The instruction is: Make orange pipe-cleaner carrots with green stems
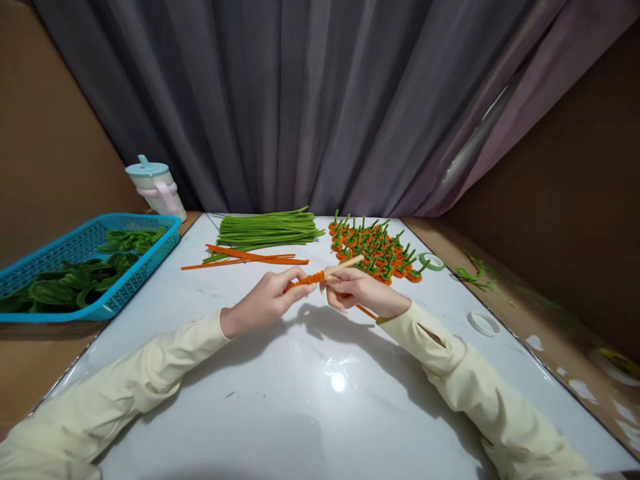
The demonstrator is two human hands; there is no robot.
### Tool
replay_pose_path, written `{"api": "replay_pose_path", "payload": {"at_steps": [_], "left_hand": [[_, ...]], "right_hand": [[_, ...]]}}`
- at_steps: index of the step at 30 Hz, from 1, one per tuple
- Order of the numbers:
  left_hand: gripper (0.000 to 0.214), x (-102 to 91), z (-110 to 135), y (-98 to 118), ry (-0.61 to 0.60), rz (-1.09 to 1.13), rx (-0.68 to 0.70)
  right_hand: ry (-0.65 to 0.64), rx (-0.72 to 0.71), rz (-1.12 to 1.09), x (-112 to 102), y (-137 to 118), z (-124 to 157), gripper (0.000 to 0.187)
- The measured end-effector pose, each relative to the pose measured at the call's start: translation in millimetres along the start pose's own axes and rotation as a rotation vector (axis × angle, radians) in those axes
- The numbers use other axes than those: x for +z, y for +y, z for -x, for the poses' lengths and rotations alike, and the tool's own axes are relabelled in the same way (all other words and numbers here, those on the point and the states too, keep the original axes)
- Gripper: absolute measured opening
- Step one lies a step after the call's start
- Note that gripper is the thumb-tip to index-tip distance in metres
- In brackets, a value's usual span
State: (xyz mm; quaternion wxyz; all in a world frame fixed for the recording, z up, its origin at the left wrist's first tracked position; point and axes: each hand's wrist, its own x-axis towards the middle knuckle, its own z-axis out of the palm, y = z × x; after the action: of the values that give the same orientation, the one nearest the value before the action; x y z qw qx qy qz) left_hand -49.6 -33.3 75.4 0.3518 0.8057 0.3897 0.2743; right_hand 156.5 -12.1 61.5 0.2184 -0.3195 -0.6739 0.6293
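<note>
Room: dark grey pleated curtain (pixel 280 100) across the back; brown panels at both sides. Worktop (pixel 250 433): white, glossy, faintly veined, with a bright light reflection.

From left: blue perforated basket (pixel 173 241) holding green looped pieces (pixel 75 283); pale cup (pixel 157 190), blue lid, pink handle, behind it. Next, bundle of green fuzzy stems (pixel 265 230); in front, several orange fuzzy stems (pixel 245 256).

Centre, above the worktop: orange coil (pixel 307 281). Left hand (pixel 265 301): thumb and index fingers pinching the coil from either side. Right hand (pixel 370 293): fingers curled closely together, gripping a pale stick (pixel 353 263) that emerges at the coil's right end; an orange strand (pixel 367 312) shows beneath this hand.

Right: cluster of orange pieces with green tops (pixel 373 243); green tape roll (pixel 433 262) beside it; white ring (pixel 483 324), nearer.
</note>
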Motion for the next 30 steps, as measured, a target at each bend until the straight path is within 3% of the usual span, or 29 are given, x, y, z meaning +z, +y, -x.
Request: {"api": "replay_pose_path", "payload": {"at_steps": [3, 6, 8, 11, 16, 21, 27, 30], "left_hand": [[0.023, -1.3, -4.4, -4.9, 0.115, -0.075, -0.039], [0.023, -0.8, -5.2, -8.1, 0.075, -0.195, -0.06], [0.023, 0.7, -3.7, -8.6, -0.012, -0.261, -0.071], [0.024, 3.8, -0.2, -7.4, -0.111, -0.356, -0.065], [0.022, 9.0, 5.6, -3.0, -0.229, -0.486, 0.001], [0.02, 9.6, 10.3, 1.8, -0.299, -0.484, 0.078], [0.025, 3.0, 5.9, 5.7, -0.33, -0.135, 0.082], [0.027, 1.2, 2.0, 5.3, -0.284, 0.067, 0.009]], "right_hand": [[0.225, -0.007, 0.353, 9.8, -10.9, 4.8, 0.025], [0.36, 0.056, 0.899, 25.0, -22.0, 14.9, 0.017], [0.351, 0.139, 1.192, 33.7, -27.6, 21.9, 0.01], [0.233, 0.195, 1.351, 38.0, -32.9, 29.2, 0.012], [0.15, 0.062, 1.196, 25.2, -37.5, 30.7, 0.014], [0.126, -0.083, 0.875, 5.8, -33.5, 23.2, 0.007], [-0.124, 0.043, 0.265, -15.7, -17.5, 14.4, 0.026], [-0.136, 0.066, 0.053, -14.7, -13.0, 10.3, 0.029]]}}
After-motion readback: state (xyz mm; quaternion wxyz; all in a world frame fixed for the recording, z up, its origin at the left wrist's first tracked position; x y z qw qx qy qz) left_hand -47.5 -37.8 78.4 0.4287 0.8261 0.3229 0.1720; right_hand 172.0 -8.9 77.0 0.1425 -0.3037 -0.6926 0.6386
